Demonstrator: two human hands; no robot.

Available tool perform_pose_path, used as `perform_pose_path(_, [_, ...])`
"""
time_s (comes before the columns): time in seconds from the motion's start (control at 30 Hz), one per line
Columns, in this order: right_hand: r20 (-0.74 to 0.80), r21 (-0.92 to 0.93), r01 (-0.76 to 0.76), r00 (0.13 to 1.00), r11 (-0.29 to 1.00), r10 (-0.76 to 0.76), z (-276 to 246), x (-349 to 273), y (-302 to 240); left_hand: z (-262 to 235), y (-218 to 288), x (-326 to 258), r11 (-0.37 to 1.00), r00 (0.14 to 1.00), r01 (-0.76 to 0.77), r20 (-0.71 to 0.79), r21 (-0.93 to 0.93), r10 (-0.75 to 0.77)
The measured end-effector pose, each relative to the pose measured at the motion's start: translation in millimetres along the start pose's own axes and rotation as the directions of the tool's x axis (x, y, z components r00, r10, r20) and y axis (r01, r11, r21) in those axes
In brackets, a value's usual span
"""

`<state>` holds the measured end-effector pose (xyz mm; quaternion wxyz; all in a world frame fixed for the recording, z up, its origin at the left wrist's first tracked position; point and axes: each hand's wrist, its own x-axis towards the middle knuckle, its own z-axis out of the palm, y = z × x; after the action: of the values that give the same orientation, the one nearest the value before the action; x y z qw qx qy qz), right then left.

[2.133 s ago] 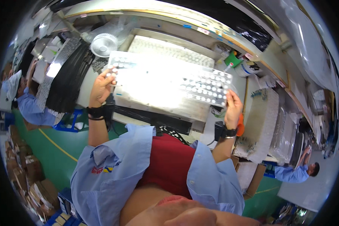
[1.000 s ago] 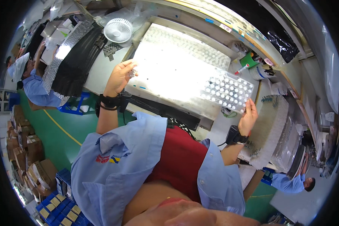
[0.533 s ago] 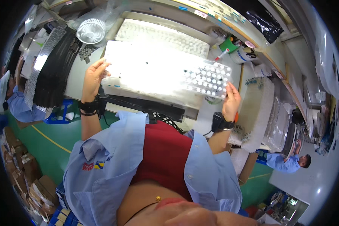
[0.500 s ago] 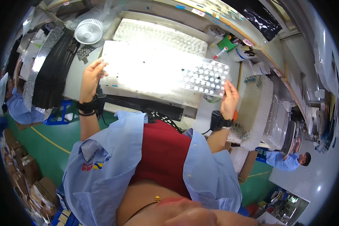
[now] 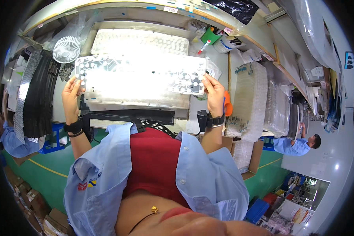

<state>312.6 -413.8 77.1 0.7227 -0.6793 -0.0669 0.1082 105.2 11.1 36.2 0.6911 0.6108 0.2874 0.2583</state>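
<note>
Sheet (image 5: 143,75) is clamped by the left grip (image 5: 70,96) and right grip (image 5: 215,94). Upper left, a fan (image 5: 66,50) is seen; upper centre, a marker (image 5: 204,47).

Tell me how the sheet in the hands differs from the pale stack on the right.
The sheet is held near its ends by the left hand and the right hand; the stack lies apart, touched by neither. The sheet runs side to side, while the stack runs lengthwise away from the person. Strong glare whitens the sheet's middle; the stack looks duller. Both are long.
</note>
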Motion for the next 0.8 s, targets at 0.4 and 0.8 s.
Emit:
perform_pose_path(0.4, [0.050, -0.092, -0.123, 0.991, 0.988, 0.128, 2.5, 33.1, 32.8, 5.9, -16.5, 32.4, 0.970, 0.990, -0.094, 0.123, 0.226, 0.068])
perform_pose_path(0.8, [0.001, -0.614, 0.115, 0.989, 0.781, -0.145, 60.7, 152.2, 57.4, 83.3, -31.2, 109.3, 0.183, 0.830, -0.551, 0.558, 0.814, 0.013])
